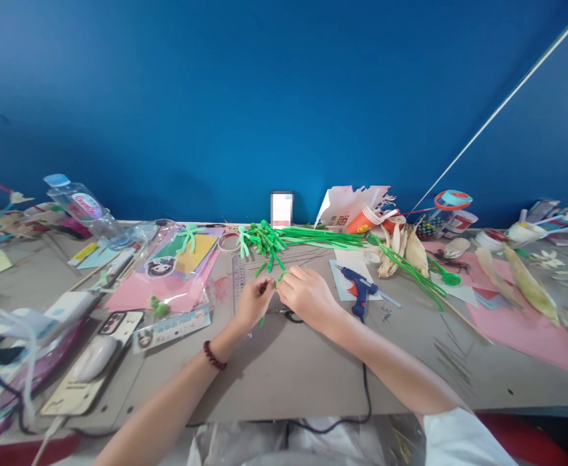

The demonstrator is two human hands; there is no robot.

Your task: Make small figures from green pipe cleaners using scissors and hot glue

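Note:
My left hand [253, 301] and my right hand [307, 294] meet over the middle of the table, fingertips close together. Both pinch a short green pipe cleaner [280, 277], mostly hidden by the fingers. A green end also shows below my left hand. Just beyond them lies a heap of bent and twisted green pipe cleaners [265, 238]. Long straight green stems [327, 237] stretch to the right from this heap. A clear ruler [238, 278] lies left of the hands, and a blue glue gun [360, 288] rests on its side to the right.
A phone [282, 208] stands against the blue wall. Pink paper and a plastic packet [167, 275] lie left, near a mouse [95, 358] and a tilted bottle [82, 206]. Right are an orange paper cup [361, 222], dried husks [400, 252] and pink sheets [531, 330]. A black cord [367, 388] crosses the front edge.

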